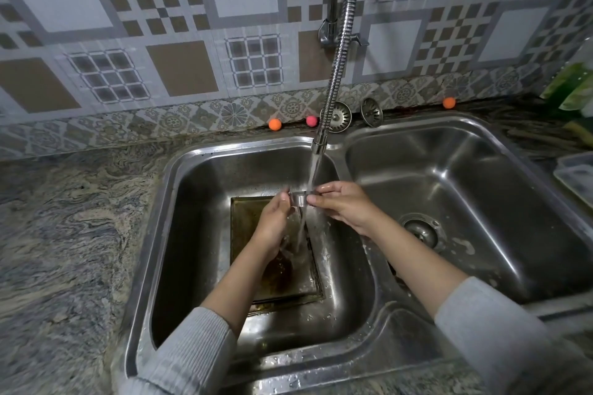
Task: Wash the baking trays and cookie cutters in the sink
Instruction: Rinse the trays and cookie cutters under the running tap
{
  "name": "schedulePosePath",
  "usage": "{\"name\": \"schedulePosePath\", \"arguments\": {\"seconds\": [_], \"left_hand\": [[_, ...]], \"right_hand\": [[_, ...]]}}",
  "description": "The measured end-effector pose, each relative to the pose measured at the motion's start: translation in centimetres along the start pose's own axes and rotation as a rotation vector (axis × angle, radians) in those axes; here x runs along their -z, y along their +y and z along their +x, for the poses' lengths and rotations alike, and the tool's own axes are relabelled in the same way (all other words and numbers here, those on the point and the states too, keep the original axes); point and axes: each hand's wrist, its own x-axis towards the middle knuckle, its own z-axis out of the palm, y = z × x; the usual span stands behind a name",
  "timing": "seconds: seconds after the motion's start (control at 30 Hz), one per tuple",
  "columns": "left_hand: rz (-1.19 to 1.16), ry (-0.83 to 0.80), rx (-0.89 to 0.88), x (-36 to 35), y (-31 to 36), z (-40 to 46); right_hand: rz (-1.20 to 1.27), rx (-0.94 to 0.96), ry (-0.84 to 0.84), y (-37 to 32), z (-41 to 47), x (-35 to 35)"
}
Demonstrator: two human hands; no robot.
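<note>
Double steel sink set in a mottled granite counter, filling lower centre and right of frame. Patterned grey-brown wall tiles across the top. Flexible metal faucet hose drops from top centre, water running. Left hand and right hand both pinch a small metal cookie cutter under the stream, mid-frame over the left basin. Dirty square baking tray lies flat on the left basin floor beneath the hands. Right basin holds only its drain. Two loose strainer plugs and three small coloured balls sit along the back ledge. Grey sleeves at bottom.
</note>
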Motion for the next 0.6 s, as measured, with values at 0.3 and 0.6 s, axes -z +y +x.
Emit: {"name": "schedulePosePath", "arguments": {"seconds": [0.3,0.6], "left_hand": [[0.433,-0.235,-0.172,-1.1,0.0,1.4],[0.369,-0.002,-0.134,-2.7,-1.9,2.3]], "right_hand": [[-0.527,0.066,-0.038,-2.5,-1.4,4.9],[-0.747,-0.224,0.21,4.1,-3.0,18.4]]}}
